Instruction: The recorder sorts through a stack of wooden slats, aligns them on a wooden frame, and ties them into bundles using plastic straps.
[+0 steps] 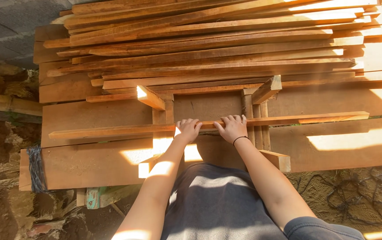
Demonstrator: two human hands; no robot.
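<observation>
A long thin wooden slat (111, 131) lies crosswise over a small wooden frame (208, 106) set on broad planks. My left hand (187, 130) grips the slat near its middle, fingers curled over its top edge. My right hand (232, 128), with a black band on the wrist, holds the same slat just to the right, fingers over the edge too. Both hands sit close together above the frame's opening.
A big stack of long wooden slats (208, 40) fills the far side. Short wooden blocks (150, 98) (267, 89) stick out from the frame's corners. A wide plank (88, 164) with dark cord wrapped at its left end lies near me. Dirt ground and stone wall lie at left.
</observation>
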